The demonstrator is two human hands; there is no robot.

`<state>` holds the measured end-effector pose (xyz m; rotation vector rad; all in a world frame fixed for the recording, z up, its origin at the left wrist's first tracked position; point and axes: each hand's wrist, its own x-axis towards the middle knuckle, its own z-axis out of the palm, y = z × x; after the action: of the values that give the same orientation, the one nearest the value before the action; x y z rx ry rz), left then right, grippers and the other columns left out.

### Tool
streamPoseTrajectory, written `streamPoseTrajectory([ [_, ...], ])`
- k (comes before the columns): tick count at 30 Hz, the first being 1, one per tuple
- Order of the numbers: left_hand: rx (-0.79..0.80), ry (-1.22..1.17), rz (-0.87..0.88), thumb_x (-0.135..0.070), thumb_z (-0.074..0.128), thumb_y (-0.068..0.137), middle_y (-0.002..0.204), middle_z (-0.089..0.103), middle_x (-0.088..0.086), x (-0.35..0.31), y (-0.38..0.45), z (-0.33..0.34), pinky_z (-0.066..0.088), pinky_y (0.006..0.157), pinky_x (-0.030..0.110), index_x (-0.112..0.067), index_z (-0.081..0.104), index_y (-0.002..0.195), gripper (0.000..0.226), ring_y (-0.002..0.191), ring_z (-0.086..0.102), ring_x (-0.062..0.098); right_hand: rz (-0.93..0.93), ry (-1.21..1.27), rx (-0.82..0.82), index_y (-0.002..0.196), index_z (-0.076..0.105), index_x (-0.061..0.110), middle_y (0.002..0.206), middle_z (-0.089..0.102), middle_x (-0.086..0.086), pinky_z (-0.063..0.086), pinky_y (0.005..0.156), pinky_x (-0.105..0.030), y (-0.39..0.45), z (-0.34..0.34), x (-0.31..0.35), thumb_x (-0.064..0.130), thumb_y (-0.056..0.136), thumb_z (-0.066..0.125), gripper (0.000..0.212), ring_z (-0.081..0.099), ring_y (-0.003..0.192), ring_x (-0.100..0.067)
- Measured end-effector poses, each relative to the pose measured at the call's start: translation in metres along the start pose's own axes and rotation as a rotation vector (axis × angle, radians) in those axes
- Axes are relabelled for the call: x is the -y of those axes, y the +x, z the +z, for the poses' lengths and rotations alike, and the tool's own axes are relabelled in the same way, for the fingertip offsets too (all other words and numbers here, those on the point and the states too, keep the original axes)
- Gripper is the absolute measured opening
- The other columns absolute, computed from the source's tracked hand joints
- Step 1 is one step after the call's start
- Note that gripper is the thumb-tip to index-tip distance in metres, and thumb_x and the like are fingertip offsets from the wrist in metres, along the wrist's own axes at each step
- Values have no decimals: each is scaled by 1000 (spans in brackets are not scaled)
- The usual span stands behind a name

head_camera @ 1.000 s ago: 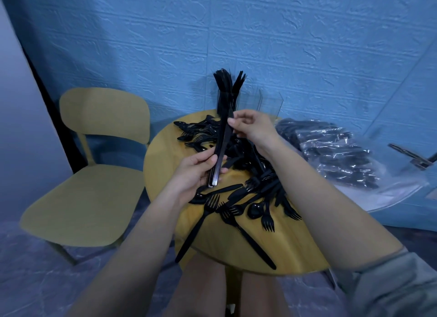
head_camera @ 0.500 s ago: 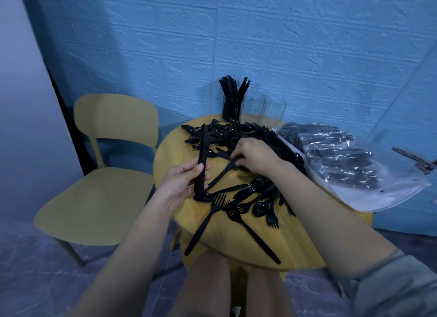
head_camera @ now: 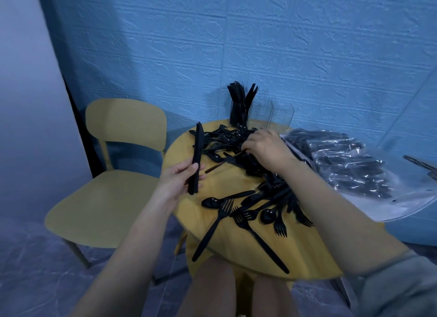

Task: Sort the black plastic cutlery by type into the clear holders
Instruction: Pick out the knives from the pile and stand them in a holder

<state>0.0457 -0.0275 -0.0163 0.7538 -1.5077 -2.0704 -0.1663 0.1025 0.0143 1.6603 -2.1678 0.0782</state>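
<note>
While the nearest forks and spoons lie loose at the front edge of the round counter, the left hand holds a bundle of knives upright, its fingers and thumb curled round the handles. A second ago that bundle stood in front of the holders with the right hand steadying its top; now it has swung out to the left and the right hand has dropped onto the heap of cutlery. I judge the person is gathering more knives before loading them, so the bundle is not yet delivered. The right fingers are bent down into the heap; whether they pinch a piece I cannot tell, since the hand's back hides them. Beyond, one clear holder already carries upright cutlery, and the one beside it looks empty, though its faint walls are hard to trace. A plastic bag of further cutlery is cut off on the right.
</note>
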Motion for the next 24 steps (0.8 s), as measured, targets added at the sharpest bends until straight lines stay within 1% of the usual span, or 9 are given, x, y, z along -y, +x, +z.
streamPoseTrajectory([
  [3, -55, 89, 101, -8, 55, 94, 92, 70, -1, -8, 3, -5, 56, 59, 19, -8, 56, 128, 34, 68, 69, 6, 32, 199, 8, 107, 72, 23, 93, 54, 8, 26, 97, -37, 6, -32, -8, 19, 92, 59, 20, 50, 99, -17],
  [6, -24, 216, 151, -9, 55, 94, 90, 70, -4, -13, 5, 2, 56, 62, 19, -10, 60, 124, 31, 72, 69, 6, 29, 463, 119, 104, 73, 24, 91, 53, 8, 33, 90, -27, 15, -57, -1, 14, 90, 61, 21, 48, 87, -5],
  [8, 37, 282, 144, -10, 56, 94, 91, 71, -5, -14, 5, 11, 54, 61, 18, -12, 62, 125, 31, 78, 67, 8, 19, 505, 155, 104, 73, 22, 93, 56, 1, 33, 85, -22, 21, -63, 7, 13, 90, 61, 20, 51, 86, -8],
  [11, 153, 245, 57, -12, 56, 94, 100, 71, 1, -11, 2, 19, 53, 58, 18, -16, 60, 127, 33, 82, 71, 11, 14, 502, 185, 105, 72, 17, 89, 52, 13, 30, 83, -17, 29, -60, 15, 12, 89, 63, 18, 48, 90, -4],
  [13, 189, 197, 19, -11, 56, 94, 102, 71, 2, -8, 1, 19, 56, 60, 23, -15, 57, 128, 34, 82, 71, 14, 49, 535, 176, 104, 68, 14, 94, 53, 12, 33, 80, -14, 31, -54, 17, 13, 88, 66, 17, 48, 92, -6],
  [17, 244, 140, -28, -8, 56, 92, 103, 71, 1, -3, 1, 20, 56, 59, 23, -12, 56, 128, 36, 76, 70, 9, 102, 645, 107, 96, 58, 15, 100, 51, 1, 38, 73, -16, 35, -39, 19, 13, 82, 72, 20, 50, 84, -11],
  [20, 235, 106, -43, -6, 58, 90, 99, 72, 1, 0, 6, 20, 56, 57, 24, -9, 55, 128, 38, 74, 69, 9, 136, 716, 79, 109, 57, 16, 109, 48, 5, 41, 75, -13, 38, -30, 21, 13, 81, 73, 33, 53, 85, -5],
  [22, 191, 81, -40, -5, 58, 91, 99, 72, 0, 2, 10, 17, 57, 57, 25, -7, 55, 129, 38, 74, 69, 10, 251, 741, 16, 120, 54, 18, 116, 47, 7, 47, 79, -18, 39, -20, 17, 17, 83, 72, 41, 58, 88, -9],
  [24, 139, 47, -45, -6, 57, 91, 100, 71, 1, 6, 15, 12, 58, 59, 26, -6, 55, 129, 38, 75, 69, 11, 395, 656, 1, 116, 59, 15, 114, 55, 5, 50, 82, -28, 40, -6, 10, 19, 87, 67, 30, 60, 88, -14],
])
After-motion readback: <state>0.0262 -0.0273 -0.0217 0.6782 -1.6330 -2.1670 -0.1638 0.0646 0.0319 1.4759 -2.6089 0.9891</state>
